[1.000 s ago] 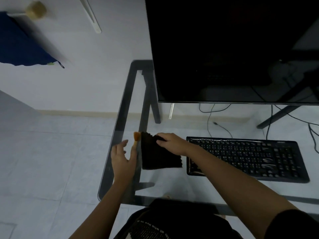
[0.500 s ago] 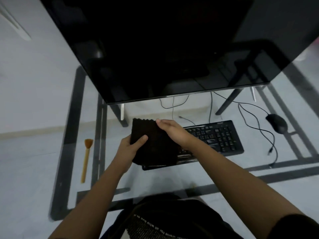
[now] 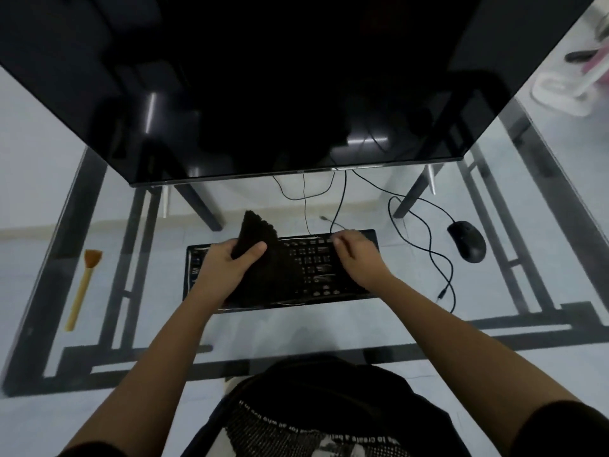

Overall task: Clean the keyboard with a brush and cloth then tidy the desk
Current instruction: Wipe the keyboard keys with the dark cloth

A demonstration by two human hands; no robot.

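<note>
Glass desk, left hand gripping cloth, right hand curled on keyboard

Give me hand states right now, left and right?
Left hand: closed on the dark cloth, over the keyboard.
Right hand: fingers curled at the keyboard's far edge, holding nothing visible; grip cannot be told.

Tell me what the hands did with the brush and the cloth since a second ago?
The left hand let go of the brush, which now lies on the glass desk far left. The cloth moved right onto the keyboard; the left hand now grips it. The right hand released it and rests on the keys. The keyboard stayed on the desk.
</note>
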